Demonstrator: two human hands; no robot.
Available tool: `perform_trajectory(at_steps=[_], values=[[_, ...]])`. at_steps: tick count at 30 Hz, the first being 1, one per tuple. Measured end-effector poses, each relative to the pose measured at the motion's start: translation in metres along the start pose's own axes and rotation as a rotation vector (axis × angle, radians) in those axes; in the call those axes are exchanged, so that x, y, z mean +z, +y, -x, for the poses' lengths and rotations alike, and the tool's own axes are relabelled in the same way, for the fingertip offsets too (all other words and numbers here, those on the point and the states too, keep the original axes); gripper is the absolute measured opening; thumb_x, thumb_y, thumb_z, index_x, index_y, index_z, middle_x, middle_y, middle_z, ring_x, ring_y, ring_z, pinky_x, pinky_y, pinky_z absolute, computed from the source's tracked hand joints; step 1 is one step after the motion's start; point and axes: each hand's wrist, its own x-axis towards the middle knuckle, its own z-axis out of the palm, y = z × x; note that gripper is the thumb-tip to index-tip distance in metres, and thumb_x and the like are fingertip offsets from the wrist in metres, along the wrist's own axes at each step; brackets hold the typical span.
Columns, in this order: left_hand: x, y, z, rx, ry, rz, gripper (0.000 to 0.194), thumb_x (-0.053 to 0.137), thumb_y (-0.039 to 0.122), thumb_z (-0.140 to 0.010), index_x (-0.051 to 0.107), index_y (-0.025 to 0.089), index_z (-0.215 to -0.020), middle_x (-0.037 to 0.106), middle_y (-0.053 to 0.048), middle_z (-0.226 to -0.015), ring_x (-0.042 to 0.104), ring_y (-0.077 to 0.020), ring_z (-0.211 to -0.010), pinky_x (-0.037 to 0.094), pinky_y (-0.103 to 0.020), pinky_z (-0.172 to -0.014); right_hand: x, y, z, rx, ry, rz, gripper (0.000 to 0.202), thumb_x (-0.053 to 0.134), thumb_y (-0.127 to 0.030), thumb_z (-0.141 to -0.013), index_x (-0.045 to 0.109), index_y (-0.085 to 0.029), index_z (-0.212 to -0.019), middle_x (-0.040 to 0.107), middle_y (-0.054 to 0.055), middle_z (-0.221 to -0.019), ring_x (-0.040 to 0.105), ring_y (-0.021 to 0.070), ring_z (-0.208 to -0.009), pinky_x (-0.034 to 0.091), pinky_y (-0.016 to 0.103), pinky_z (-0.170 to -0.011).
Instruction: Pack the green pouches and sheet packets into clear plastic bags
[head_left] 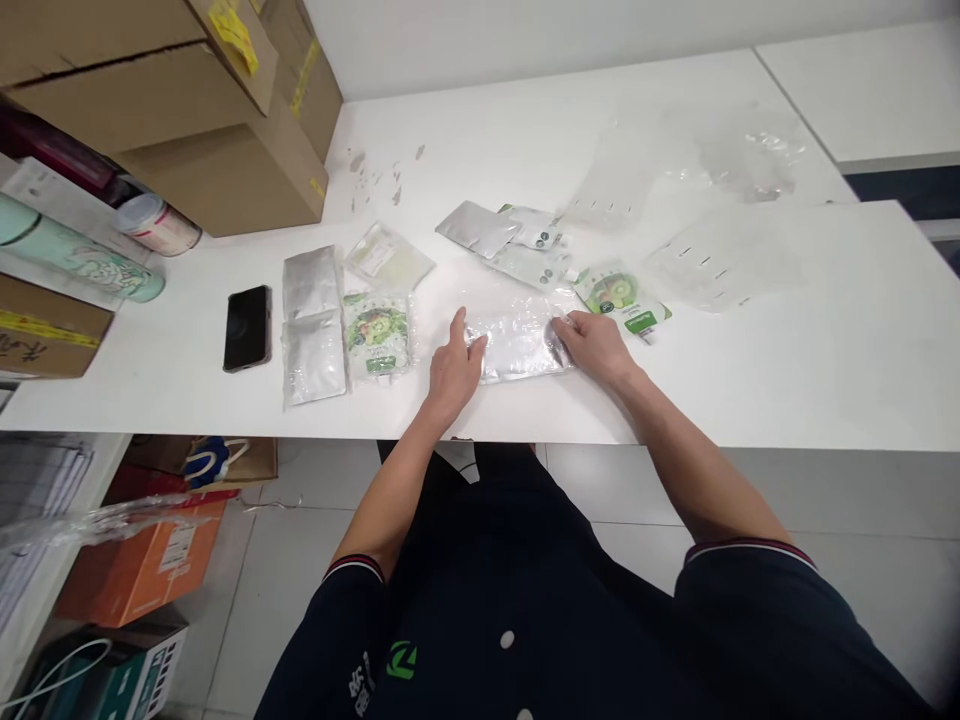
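Left hand: the left hand [454, 368] lies palm down on the white table [825, 350], fingers spread and loose, the fingertips pressing the left edge of a clear plastic bag [517, 342]; it is not closed around it.
Right hand: the right hand [596, 345] rests on the right edge of the same bag, fingers curled over that edge; whether it truly pinches the film, I cannot tell.
Bag: flat on the table between the two hands, touching both, with something silvery showing through the film.
Left of the left hand: a green printed pouch [377, 335], just beside it two silver pouches [313, 325] one above the other, then a black phone [247, 327] lying face up, well apart from the hand.
Right of the right hand: a green and white sachet [622, 298], just beyond the knuckles.
Beyond the hands: a silver packet [478, 228] and some small printed sachets [536, 245] in a loose heap; a pale flat packet [388, 257] further left.
Far right: empty clear bags [712, 260] spread on the table.
Far left: cardboard boxes [225, 150] stacked at the table's corner, with a small can [157, 224] and a pale green bottle [75, 258] lying near them.
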Motion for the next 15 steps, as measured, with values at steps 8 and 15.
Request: perform_trajectory(at_steps=[8,15], values=[[-0.004,0.003,-0.026,-0.043,-0.115,-0.179,0.045,0.044,0.029,-0.096,0.051,0.012,-0.137,0.072,-0.013,-0.098,0.068,-0.0278,-0.091,0.050,-0.039,-0.083,-0.016,-0.006,0.040,-0.565,0.038,0.402,0.059,0.066,-0.041,-0.087,0.048,-0.025,-0.141,0.044,0.016,-0.151,0.035,0.0400,-0.141,0.036,0.061,-0.107],[-0.027,-0.007,-0.025,-0.208,-0.314,0.128,0.035,0.056,0.027,-0.088,0.056,0.018,-0.122,0.064,0.001,-0.063,0.055,-0.0135,-0.044,0.044,-0.026,-0.048,-0.023,0.022,0.026,-0.696,-0.180,0.175,0.045,0.056,-0.021,-0.092,0.058,-0.029,-0.135,0.054,0.006,-0.146,0.039,0.0310,-0.143,0.038,0.057,-0.111]])
